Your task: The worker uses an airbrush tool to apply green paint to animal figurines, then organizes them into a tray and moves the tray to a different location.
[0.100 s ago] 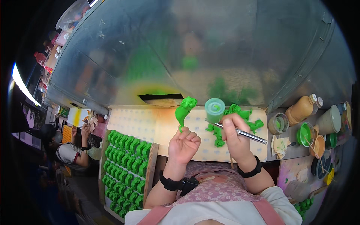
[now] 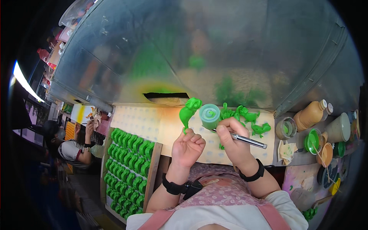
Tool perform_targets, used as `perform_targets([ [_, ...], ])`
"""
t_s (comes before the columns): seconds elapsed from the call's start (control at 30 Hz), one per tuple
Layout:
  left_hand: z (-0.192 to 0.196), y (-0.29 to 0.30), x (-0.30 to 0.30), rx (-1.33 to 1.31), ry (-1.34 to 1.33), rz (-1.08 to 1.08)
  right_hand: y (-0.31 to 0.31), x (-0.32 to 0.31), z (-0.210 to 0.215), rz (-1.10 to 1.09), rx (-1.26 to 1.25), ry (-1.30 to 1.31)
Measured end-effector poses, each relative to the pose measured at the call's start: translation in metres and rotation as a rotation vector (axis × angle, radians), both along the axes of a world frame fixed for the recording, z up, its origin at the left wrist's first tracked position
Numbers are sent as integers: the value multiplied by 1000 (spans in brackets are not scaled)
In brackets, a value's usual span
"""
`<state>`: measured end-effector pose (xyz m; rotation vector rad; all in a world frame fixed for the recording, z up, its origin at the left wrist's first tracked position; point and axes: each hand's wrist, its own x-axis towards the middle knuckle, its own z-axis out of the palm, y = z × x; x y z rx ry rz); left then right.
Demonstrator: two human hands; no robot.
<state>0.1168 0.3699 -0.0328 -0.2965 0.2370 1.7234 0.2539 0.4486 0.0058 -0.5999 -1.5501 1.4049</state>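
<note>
My left hand (image 2: 188,148) pinches a bright green chameleon figure (image 2: 188,112) by its thin curled tail end and holds it upright above the paper-covered bench (image 2: 134,119). My right hand (image 2: 233,142) grips a silver airbrush (image 2: 249,141), whose translucent paint cup (image 2: 209,115) has green in it. The cup is just right of the chameleon, with a small gap between them. Behind my right hand lies a loose pile of green chameleon figures (image 2: 261,129), partly hidden by the hand and cup.
A wooden-edged tray (image 2: 152,176) holds rows of green pieces at lower left. Grey metal booth walls (image 2: 230,46) rise behind. On the right stand tan bottles (image 2: 311,114), a green paint cup (image 2: 313,141) with a stick, and a crumpled cloth (image 2: 286,151). Far left, another person (image 2: 74,151) works.
My right hand has moved left with the airbrush, bringing its cup closer to the chameleon. The left hand keeps its pinch, nearly still; the view has shifted slightly.
</note>
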Motion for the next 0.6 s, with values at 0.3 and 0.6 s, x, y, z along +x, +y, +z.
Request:
perform_targets([
  [0.3,2,-7,10,18,1,59,7,-4,-13,78,-93,26],
  [0.6,7,-69,-6,73,125,88,1,-17,-33,-253,-224,118],
])
